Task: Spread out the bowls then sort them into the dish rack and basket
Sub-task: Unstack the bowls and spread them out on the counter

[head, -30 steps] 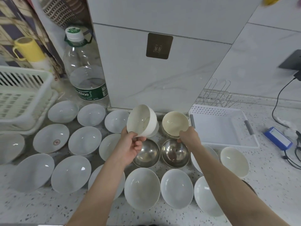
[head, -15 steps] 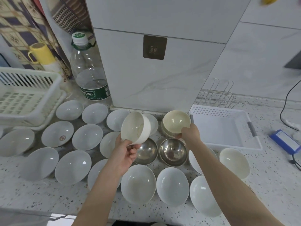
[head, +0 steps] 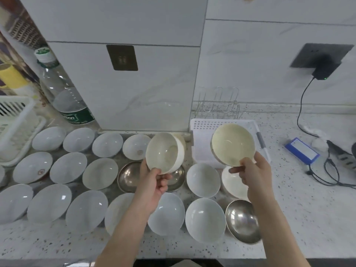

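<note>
Pinching rims, my left hand lifts a white bowl beside the white tray, my right hand a cream bowl over it; both seem rigid, glossy-slick, breakable.

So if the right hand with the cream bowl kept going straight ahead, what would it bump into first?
Probably the white perforated plastic tray: the right hand holds the cream bowl in front of it, pointing that way. The wire rack stands behind. Depth is hard to judge.
</note>
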A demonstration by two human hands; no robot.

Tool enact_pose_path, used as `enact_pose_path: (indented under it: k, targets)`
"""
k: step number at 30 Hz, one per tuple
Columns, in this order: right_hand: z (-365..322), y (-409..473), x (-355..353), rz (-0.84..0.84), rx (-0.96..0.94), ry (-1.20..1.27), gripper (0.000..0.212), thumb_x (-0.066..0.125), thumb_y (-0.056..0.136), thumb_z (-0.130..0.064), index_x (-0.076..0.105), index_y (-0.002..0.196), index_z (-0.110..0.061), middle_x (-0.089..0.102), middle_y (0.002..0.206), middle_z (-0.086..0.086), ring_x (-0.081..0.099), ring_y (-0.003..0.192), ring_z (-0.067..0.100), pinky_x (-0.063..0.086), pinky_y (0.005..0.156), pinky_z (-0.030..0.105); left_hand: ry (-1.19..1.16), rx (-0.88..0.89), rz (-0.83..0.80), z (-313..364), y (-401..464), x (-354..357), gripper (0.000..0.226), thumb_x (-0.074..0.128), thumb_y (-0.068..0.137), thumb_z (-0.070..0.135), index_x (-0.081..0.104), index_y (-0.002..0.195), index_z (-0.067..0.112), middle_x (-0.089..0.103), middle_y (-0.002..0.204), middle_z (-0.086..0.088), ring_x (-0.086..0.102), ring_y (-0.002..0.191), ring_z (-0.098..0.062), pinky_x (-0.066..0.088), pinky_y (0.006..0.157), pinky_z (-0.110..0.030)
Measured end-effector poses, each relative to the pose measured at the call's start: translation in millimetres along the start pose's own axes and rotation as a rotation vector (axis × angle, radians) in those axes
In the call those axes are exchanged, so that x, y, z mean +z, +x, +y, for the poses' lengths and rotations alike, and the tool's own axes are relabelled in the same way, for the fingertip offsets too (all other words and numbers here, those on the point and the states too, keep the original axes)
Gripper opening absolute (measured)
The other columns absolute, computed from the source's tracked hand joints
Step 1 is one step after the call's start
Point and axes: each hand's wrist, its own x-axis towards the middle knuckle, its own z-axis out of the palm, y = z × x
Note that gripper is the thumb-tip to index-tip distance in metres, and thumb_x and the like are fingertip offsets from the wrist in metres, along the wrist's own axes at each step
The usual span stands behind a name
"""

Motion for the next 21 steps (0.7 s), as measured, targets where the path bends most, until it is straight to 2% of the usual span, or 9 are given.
enact_pose_path:
  k: [3,6,9,11,15,18,21]
  targets:
    - [6.8,-1.2,-46.5,0.145,-0.035,-0.023,0.039,0.044,0.083,-0.007,0.058,0.111,-0.031,0.069,0.058,0.014,0.051,0.045,0.005,0.036,0.054,0.024,0.012,-0.013,-0.035,-18.1,-5.0,28.5,0.050,0.036,0.092,-0.004,0.052,0.119,0.035,0.062,0.066,-0.010,0.048,0.041,-0.009,0.031,0.035,-0.017]
    - [23.2,3.7,-87.2,0.278,0.042,0.036,0.042,0.043,0.085,-0.005,0.057,0.120,-0.024,0.068,0.070,0.024,0.048,0.036,0.002,0.034,0.052,0.025,0.034,-0.021,-0.070,-35.8,-7.3,51.3,0.046,0.036,0.092,-0.003,0.051,0.122,0.029,0.061,0.061,-0.008,0.046,0.041,-0.009,0.029,0.034,-0.016]
    - [47.3,10.1,-122.5,0.344,0.074,-0.008,0.040,0.042,0.084,-0.005,0.058,0.118,-0.019,0.068,0.069,0.020,0.058,0.041,0.002,0.036,0.055,0.027,0.030,-0.038,-0.091,-52.9,-9.1,66.9,0.044,0.037,0.094,-0.002,0.050,0.124,0.026,0.060,0.062,-0.011,0.045,0.040,-0.009,0.032,0.034,-0.016]
    - [63.4,13.8,-140.1,0.330,0.094,-0.072,0.043,0.042,0.084,-0.006,0.058,0.121,-0.019,0.069,0.069,0.019,0.061,0.045,0.002,0.038,0.058,0.029,0.008,-0.047,-0.101,-63.9,-11.0,76.6,0.044,0.038,0.095,-0.002,0.051,0.124,0.028,0.060,0.061,-0.011,0.045,0.041,-0.009,0.033,0.035,-0.017]
    - [86.9,28.2,-158.1,0.271,0.161,-0.114,0.047,0.041,0.085,-0.005,0.054,0.129,-0.017,0.069,0.092,0.025,0.061,0.043,0.003,0.038,0.056,0.030,-0.021,-0.049,-0.070,-85.1,-14.8,91.2,0.048,0.038,0.095,-0.002,0.050,0.128,0.031,0.061,0.059,-0.011,0.044,0.040,-0.009,0.034,0.035,-0.017]
    - [98.1,42.7,-164.4,0.213,0.217,-0.124,0.048,0.042,0.086,-0.003,0.052,0.132,-0.017,0.070,0.081,0.026,0.055,0.037,0.001,0.036,0.054,0.028,-0.021,-0.044,-0.038,-97.4,-20.2,97.7,0.047,0.037,0.096,-0.001,0.047,0.130,0.030,0.062,0.058,-0.011,0.043,0.039,-0.009,0.034,0.035,-0.017]
    - [105.4,55.5,-166.3,0.148,0.264,-0.142,0.048,0.042,0.087,-0.003,0.052,0.132,-0.016,0.068,0.063,0.021,0.054,0.039,0.003,0.035,0.053,0.026,-0.012,-0.039,-0.005,-105.1,-25.7,103.2,0.045,0.038,0.096,-0.001,0.047,0.128,0.030,0.063,0.057,-0.011,0.043,0.039,-0.009,0.033,0.035,-0.017]
